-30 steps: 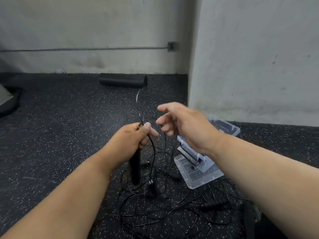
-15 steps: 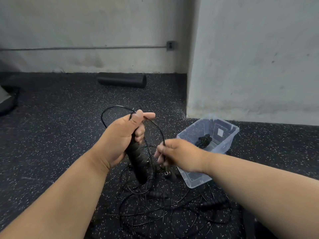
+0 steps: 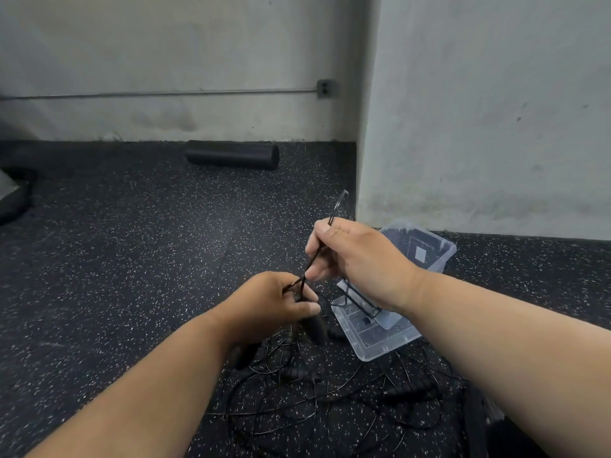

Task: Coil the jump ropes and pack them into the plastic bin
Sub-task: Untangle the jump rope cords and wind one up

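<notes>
My left hand (image 3: 274, 305) grips a black jump rope handle (image 3: 314, 327) that points down toward the floor. Just above and to the right, my right hand (image 3: 353, 256) pinches the thin black rope cord (image 3: 339, 203), which loops out past its thumb and runs taut down to my left hand. A tangle of black jump ropes (image 3: 330, 398) with several handles lies on the floor below both hands. The clear plastic bin (image 3: 439, 259) stands behind my right hand, partly hidden by the wrist, and its clear lid (image 3: 380, 342) lies in front of it.
A black foam roller (image 3: 231, 155) lies by the far wall. A grey wall corner (image 3: 367, 193) juts out right behind the bin. A dark object (image 3: 13, 196) sits at the far left edge on the speckled rubber floor.
My right hand has risen from beside the left hand to above it, pulling the cord up and to the right. My left hand has lowered a little with the handle.
</notes>
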The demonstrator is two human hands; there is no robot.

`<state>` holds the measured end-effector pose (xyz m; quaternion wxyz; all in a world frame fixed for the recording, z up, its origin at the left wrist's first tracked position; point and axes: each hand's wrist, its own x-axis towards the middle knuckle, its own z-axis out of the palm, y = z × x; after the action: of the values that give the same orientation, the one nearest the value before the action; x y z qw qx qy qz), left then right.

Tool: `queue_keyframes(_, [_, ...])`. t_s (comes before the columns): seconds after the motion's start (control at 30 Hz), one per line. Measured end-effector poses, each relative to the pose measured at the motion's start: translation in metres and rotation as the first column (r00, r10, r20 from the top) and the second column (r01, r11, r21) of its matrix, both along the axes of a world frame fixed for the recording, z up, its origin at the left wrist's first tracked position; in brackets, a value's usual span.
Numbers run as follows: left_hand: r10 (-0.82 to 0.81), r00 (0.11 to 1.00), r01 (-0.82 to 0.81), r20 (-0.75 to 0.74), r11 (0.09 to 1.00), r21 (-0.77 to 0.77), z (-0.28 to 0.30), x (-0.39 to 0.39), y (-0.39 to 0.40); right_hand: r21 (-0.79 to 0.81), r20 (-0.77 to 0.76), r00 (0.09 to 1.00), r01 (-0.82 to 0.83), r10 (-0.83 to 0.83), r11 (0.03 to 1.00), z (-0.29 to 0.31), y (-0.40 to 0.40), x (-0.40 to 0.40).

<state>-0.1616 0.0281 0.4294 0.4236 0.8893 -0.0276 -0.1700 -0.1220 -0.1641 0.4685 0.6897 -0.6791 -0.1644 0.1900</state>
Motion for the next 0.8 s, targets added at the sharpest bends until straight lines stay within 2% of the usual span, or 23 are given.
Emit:
queue_keyframes(0.13, [0.080, 0.997, -0.080, 0.001, 0.996, -0.026, 0.009, 0.002, 0.003, 0.033, -0.037, 0.995, 0.091, -0.090, 0.995, -0.002, -0.008, 0.008])
queue_keyframes(0.23, [0.201, 0.980, -0.197, -0.014, 0.944, -0.263, 0.015, 0.005, 0.003, 0.021, -0.091, 0.979, 0.183, -0.180, 0.983, -0.008, -0.015, 0.015])
queue_keyframes(0.3, [0.286, 0.956, -0.277, -0.059, 0.821, -0.499, 0.020, 0.009, 0.001, -0.068, -0.101, 0.984, 0.137, -0.143, 0.988, -0.013, -0.019, 0.013])
queue_keyframes(0.4, [0.417, 0.888, -0.419, -0.196, 0.557, -0.717, 0.028, 0.011, -0.005, -0.247, -0.140, 0.985, -0.138, 0.106, 0.959, -0.022, -0.020, -0.002])
queue_keyframes(0.47, [0.441, 0.859, -0.464, -0.261, 0.453, -0.761, 0.031, 0.012, -0.008, -0.211, -0.235, 0.943, -0.288, 0.237, 0.934, -0.029, -0.013, -0.014])
queue_keyframes(0.57, [0.421, 0.839, -0.497, -0.345, 0.332, -0.802, 0.031, 0.014, -0.010, -0.157, -0.292, 0.917, -0.327, 0.273, 0.932, -0.039, -0.005, -0.023])
queue_keyframes(0.67, [0.472, 0.805, -0.535, -0.359, 0.316, -0.783, 0.027, 0.015, -0.014, -0.161, -0.304, 0.922, -0.297, 0.239, 0.941, -0.045, -0.003, -0.025])
queue_keyframes(0.8, [0.476, 0.771, -0.578, -0.422, 0.245, -0.779, 0.024, 0.016, -0.017, -0.039, -0.404, 0.885, -0.269, 0.231, 0.962, -0.050, -0.002, -0.025])
